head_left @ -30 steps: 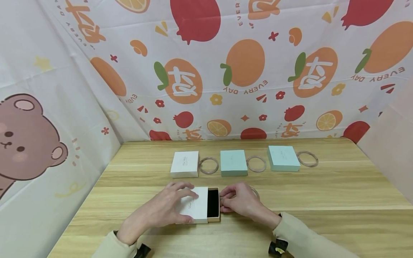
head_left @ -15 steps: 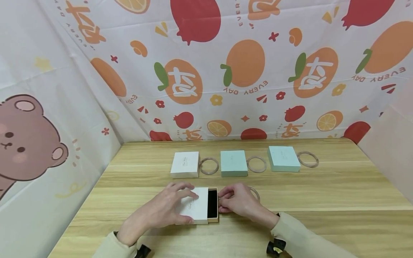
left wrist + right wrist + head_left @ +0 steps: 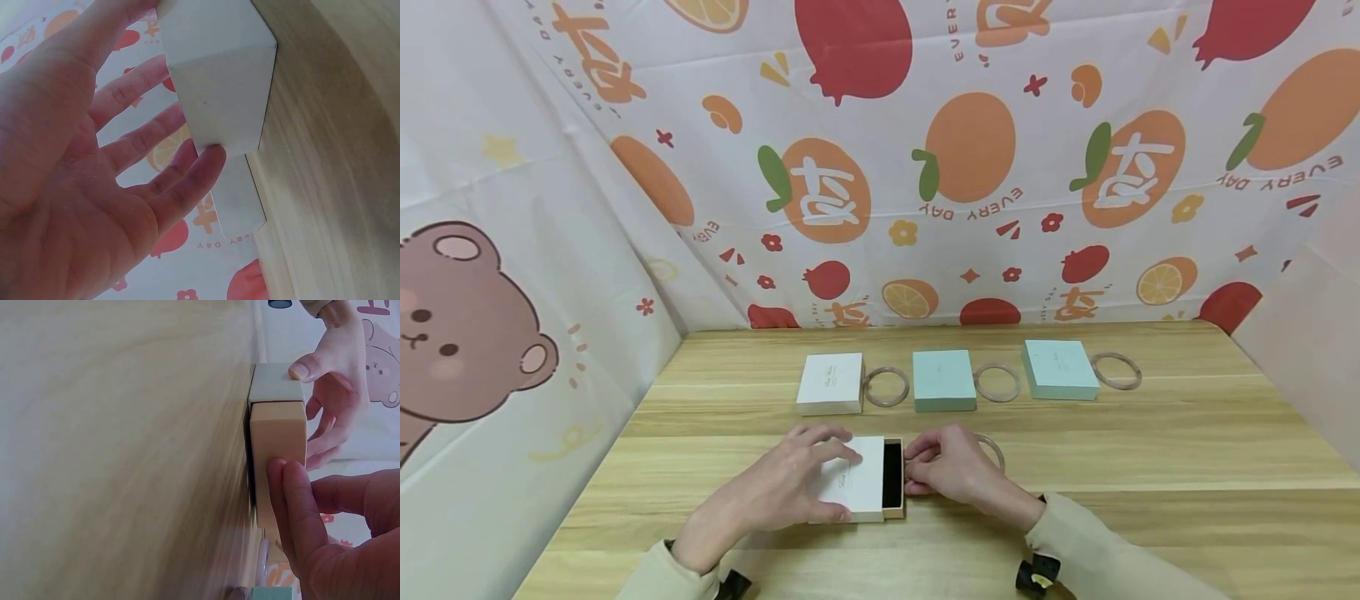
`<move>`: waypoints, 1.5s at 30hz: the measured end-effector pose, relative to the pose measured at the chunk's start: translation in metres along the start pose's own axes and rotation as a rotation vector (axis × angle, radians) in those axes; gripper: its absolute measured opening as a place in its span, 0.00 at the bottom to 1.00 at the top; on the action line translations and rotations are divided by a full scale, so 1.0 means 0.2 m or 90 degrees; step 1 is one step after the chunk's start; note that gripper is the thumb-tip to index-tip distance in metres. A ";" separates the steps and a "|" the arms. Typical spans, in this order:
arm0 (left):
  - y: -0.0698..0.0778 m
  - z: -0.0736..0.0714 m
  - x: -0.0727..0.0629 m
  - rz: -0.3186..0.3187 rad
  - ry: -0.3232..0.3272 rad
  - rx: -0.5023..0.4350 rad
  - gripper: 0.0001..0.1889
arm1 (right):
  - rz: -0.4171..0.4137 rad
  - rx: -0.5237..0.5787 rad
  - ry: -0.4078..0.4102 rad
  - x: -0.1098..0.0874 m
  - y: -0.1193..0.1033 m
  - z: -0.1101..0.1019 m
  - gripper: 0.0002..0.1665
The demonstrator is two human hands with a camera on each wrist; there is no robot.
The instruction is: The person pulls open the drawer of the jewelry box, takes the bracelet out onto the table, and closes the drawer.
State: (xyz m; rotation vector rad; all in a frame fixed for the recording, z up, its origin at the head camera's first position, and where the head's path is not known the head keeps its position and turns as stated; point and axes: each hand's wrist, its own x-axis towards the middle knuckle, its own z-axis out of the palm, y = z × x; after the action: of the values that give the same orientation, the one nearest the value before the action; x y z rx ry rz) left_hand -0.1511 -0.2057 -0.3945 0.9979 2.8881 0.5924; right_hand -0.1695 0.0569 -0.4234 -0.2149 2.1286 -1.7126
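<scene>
A white drawer-style gift box (image 3: 867, 479) lies on the table in front of me, its inner tray (image 3: 893, 510) partly out to the right, showing a black lining. My left hand (image 3: 790, 475) holds the white outer sleeve, thumb at its near side and fingers spread over its top and far edge. At the tray's right end, my right hand (image 3: 951, 467) presses its fingertips; in the right wrist view, two nearly straight fingers (image 3: 303, 494) lie against the tan end face. Behind the right hand, a pale bangle (image 3: 994, 450) lies partly hidden.
Along the back stand a white box (image 3: 831, 382) and two mint boxes, one mint box (image 3: 943, 379) in the middle and another mint box (image 3: 1060, 367) to the right. A bangle (image 3: 887, 387) lies beside each. A fruit-print cloth (image 3: 895, 167) hangs behind the wooden table (image 3: 1187, 442).
The tray has slid a little to the left into the sleeve, and my right hand has moved left with it. My left hand stays where it was on the sleeve.
</scene>
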 end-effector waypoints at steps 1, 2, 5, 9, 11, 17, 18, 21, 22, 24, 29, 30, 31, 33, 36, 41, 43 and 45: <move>0.00 0.00 0.00 0.000 0.000 -0.001 0.27 | 0.001 0.003 -0.002 0.00 0.00 0.00 0.09; 0.00 0.00 0.00 -0.001 0.000 -0.001 0.27 | 0.001 0.006 -0.004 0.00 0.00 0.00 0.09; 0.00 0.00 0.00 -0.001 -0.003 -0.004 0.27 | 0.006 0.013 -0.008 0.01 0.00 0.01 0.08; 0.00 -0.01 0.01 -0.001 -0.005 -0.004 0.27 | 0.008 0.013 -0.009 0.02 -0.01 0.01 0.08; 0.00 -0.01 0.01 -0.001 -0.004 -0.002 0.27 | 0.007 0.009 -0.007 0.02 -0.01 0.02 0.09; -0.01 -0.01 0.01 -0.005 -0.003 -0.002 0.27 | 0.009 0.015 -0.012 0.03 -0.02 0.04 0.09; -0.01 -0.01 0.01 -0.004 -0.003 -0.002 0.27 | 0.008 0.016 -0.013 0.03 -0.02 0.04 0.10; -0.01 -0.01 0.01 -0.001 0.000 -0.001 0.27 | 0.006 0.018 -0.015 0.03 -0.02 0.05 0.10; -0.01 -0.01 0.01 -0.001 0.001 -0.001 0.27 | 0.006 0.019 -0.015 0.03 -0.02 0.05 0.10; -0.01 -0.01 0.01 -0.001 0.001 -0.001 0.27 | 0.005 0.022 -0.017 0.03 -0.02 0.06 0.10; -0.01 -0.01 0.01 -0.006 -0.001 -0.006 0.27 | 0.006 0.030 -0.021 0.04 -0.03 0.07 0.10; -0.01 0.00 0.01 -0.006 0.000 -0.007 0.27 | 0.006 0.031 -0.024 0.04 -0.03 0.07 0.10; -0.01 0.00 0.01 -0.006 0.000 -0.007 0.27 | 0.007 0.031 -0.026 0.04 -0.03 0.07 0.10; 0.00 0.00 0.01 -0.003 0.002 -0.006 0.27 | 0.007 0.028 -0.031 0.04 -0.03 0.08 0.09; 0.00 0.00 0.01 0.003 0.005 -0.002 0.26 | 0.005 0.022 -0.033 0.04 -0.02 0.08 0.08; 0.00 -0.01 0.00 0.003 0.009 0.000 0.26 | 0.001 0.022 -0.036 0.05 -0.02 0.08 0.08; 0.00 0.00 0.00 0.004 0.009 -0.002 0.27 | 0.001 0.024 -0.037 0.05 -0.02 0.08 0.08; 0.00 0.00 0.00 0.005 0.010 -0.005 0.26 | 0.002 0.028 -0.037 0.05 -0.02 0.08 0.08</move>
State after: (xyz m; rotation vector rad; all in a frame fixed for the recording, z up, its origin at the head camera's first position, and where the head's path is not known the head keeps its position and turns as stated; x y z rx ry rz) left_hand -0.1515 -0.2055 -0.3942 1.0095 2.8935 0.6151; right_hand -0.1719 0.0382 -0.4252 -0.2451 2.0471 -1.7286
